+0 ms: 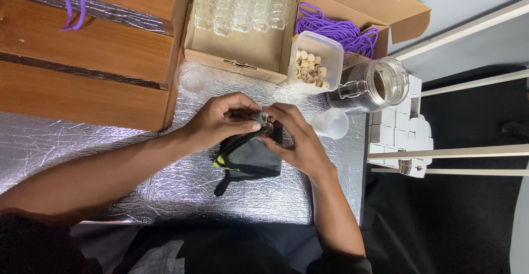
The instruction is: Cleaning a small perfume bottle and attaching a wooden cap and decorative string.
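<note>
Both my hands meet over the silver foil-covered table [165,191]. My left hand [223,121] and my right hand [295,139] pinch a small glass vial with a cork [266,124] between their fingertips. Under them lies a dark grey cloth [250,158] with a yellow-green edge and a black strap. The vial is mostly hidden by my fingers.
An open cardboard box [242,53] holds rows of empty glass vials [242,4]. A clear tub of corks [310,64], purple cord [336,31], a dark-filled clip-top jar [372,86], two small plastic cups [193,78] [332,124], white boxes [402,136] and a wooden step [82,48] surround them.
</note>
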